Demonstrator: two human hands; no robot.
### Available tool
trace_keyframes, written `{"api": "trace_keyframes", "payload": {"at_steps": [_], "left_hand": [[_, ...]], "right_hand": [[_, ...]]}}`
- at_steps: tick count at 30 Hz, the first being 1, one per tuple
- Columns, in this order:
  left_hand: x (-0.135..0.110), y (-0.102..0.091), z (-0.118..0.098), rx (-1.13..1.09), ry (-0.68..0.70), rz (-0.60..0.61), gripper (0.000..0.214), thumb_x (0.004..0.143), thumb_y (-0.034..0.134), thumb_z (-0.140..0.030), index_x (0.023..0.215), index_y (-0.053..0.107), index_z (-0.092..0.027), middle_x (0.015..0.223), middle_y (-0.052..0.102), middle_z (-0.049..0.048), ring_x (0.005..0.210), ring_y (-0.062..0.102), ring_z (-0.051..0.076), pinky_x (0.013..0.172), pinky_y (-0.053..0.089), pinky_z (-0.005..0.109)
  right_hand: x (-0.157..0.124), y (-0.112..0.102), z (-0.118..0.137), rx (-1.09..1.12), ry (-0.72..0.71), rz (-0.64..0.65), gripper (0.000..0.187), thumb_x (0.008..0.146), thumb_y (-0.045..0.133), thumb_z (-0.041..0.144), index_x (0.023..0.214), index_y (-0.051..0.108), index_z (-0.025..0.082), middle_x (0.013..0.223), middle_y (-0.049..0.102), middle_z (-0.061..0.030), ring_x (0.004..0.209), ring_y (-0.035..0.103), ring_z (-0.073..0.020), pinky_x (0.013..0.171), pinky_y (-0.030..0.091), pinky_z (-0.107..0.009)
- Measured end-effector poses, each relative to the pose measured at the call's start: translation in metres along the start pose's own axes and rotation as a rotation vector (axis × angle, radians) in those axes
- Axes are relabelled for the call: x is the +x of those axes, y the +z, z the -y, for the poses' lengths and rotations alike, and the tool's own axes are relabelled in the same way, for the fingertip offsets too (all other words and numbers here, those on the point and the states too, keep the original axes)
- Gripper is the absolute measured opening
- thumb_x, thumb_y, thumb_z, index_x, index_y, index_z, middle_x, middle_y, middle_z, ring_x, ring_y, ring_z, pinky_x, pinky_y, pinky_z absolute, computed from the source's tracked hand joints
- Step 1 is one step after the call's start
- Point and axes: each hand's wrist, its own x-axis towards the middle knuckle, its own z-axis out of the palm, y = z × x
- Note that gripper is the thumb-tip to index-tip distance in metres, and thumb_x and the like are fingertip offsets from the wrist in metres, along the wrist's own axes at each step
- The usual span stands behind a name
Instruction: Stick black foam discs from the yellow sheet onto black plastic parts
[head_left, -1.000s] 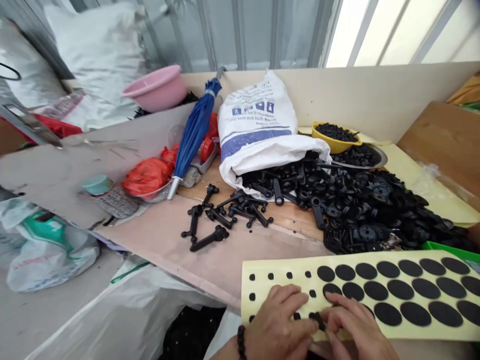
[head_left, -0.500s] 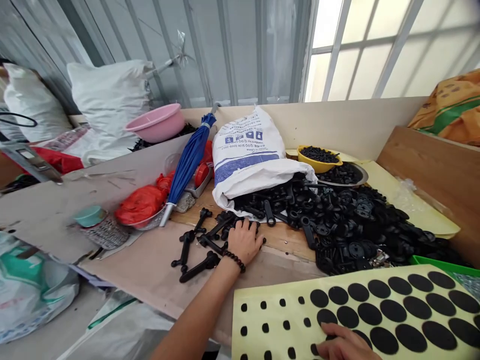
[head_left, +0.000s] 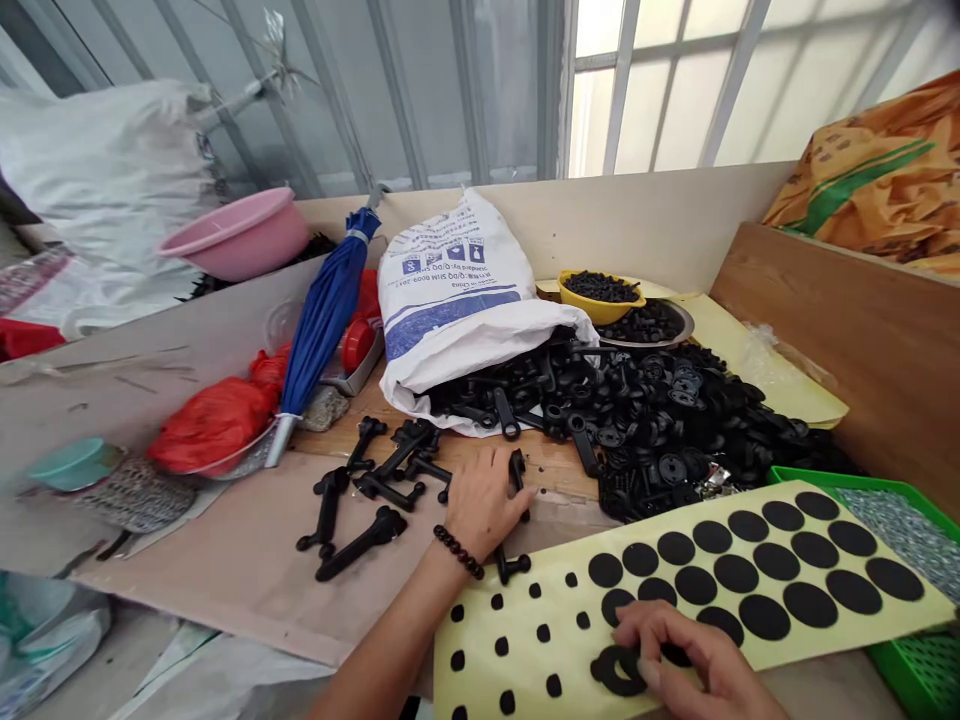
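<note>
My left hand (head_left: 481,503) is closed round a long black plastic part (head_left: 517,470) near the table's middle; its lower end (head_left: 511,566) pokes out below my palm. More black lever-shaped parts (head_left: 375,485) lie just to the left. My right hand (head_left: 686,662) rests on a yellow sheet (head_left: 570,620) of black round stickers, fingers curled on a black ring-shaped piece (head_left: 616,671) at the sheet's near edge.
A white sack (head_left: 461,295) spills a big heap of black parts (head_left: 660,420) over the table. A yellow bowl (head_left: 600,295), a blue umbrella (head_left: 322,315), a red bag (head_left: 214,420), a pink basin (head_left: 240,235) and a green tray (head_left: 900,520) stand around.
My left hand left the sheet, reached to the loose black parts and now draws one back toward the sheet. My right hand stays on the sheet, now with a black ring under its fingers.
</note>
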Motion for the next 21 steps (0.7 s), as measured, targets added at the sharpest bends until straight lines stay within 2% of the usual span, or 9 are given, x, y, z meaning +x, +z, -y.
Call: {"api": "trace_keyframes", "payload": {"at_steps": [3, 7, 12, 15, 18, 21], "left_hand": [[0.013, 0.003, -0.007, -0.009, -0.06, 0.06, 0.035, 0.077, 0.052, -0.026, 0.109, 0.053, -0.012, 0.095, 0.064, 0.0156, 0.096, 0.058, 0.034, 0.084, 0.04, 0.046], [0.025, 0.003, -0.009, -0.149, -0.043, 0.13, 0.044, 0.071, 0.048, -0.012, 0.115, 0.052, -0.014, 0.093, 0.067, 0.0125, 0.091, 0.061, 0.03, 0.079, 0.042, 0.037], [0.018, -0.013, -0.019, -0.439, 0.028, 0.145, 0.039, 0.075, 0.044, -0.015, 0.113, 0.054, -0.018, 0.088, 0.066, 0.0036, 0.082, 0.061, 0.019, 0.072, 0.044, 0.027], [0.002, -0.018, -0.033, -0.859, 0.035, 0.225, 0.036, 0.075, 0.047, -0.02, 0.11, 0.053, -0.015, 0.087, 0.064, 0.003, 0.074, 0.059, 0.013, 0.066, 0.044, 0.022], [-0.021, -0.011, -0.05, -1.336, -0.098, 0.418, 0.035, 0.068, 0.057, -0.021, 0.102, 0.056, -0.012, 0.079, 0.062, 0.0032, 0.063, 0.053, 0.01, 0.057, 0.041, 0.019], [-0.042, 0.002, -0.062, -1.475, -0.22, 0.56, 0.042, 0.062, 0.063, -0.016, 0.103, 0.058, -0.01, 0.08, 0.064, 0.0037, 0.062, 0.053, 0.008, 0.055, 0.038, 0.017]], "right_hand": [[0.0, 0.0, -0.002, 0.124, 0.03, -0.05, 0.016, 0.072, 0.061, 0.03, 0.061, 0.054, 0.021, 0.089, 0.069, -0.0087, 0.099, 0.06, -0.0293, 0.087, 0.044, -0.035], [-0.001, 0.0, -0.007, 0.304, 0.047, -0.151, 0.022, 0.068, 0.066, 0.035, 0.059, 0.054, 0.021, 0.09, 0.067, -0.0088, 0.098, 0.057, -0.0296, 0.086, 0.041, -0.035], [-0.004, -0.009, -0.011, 0.492, 0.107, -0.158, 0.026, 0.069, 0.068, 0.038, 0.059, 0.053, 0.02, 0.094, 0.064, -0.0087, 0.097, 0.053, -0.0274, 0.078, 0.041, -0.032], [-0.005, -0.017, -0.008, 0.612, 0.128, -0.158, 0.025, 0.067, 0.07, 0.038, 0.06, 0.055, 0.02, 0.103, 0.064, -0.009, 0.099, 0.052, -0.0266, 0.081, 0.041, -0.032], [-0.006, -0.021, 0.0, 0.77, 0.147, -0.18, 0.023, 0.067, 0.072, 0.036, 0.059, 0.057, 0.019, 0.113, 0.063, -0.0094, 0.106, 0.051, -0.0273, 0.087, 0.04, -0.034], [-0.005, -0.022, 0.006, 0.868, 0.164, -0.159, 0.021, 0.067, 0.072, 0.033, 0.06, 0.06, 0.018, 0.118, 0.062, -0.0105, 0.107, 0.053, -0.0276, 0.09, 0.039, -0.036]]}}
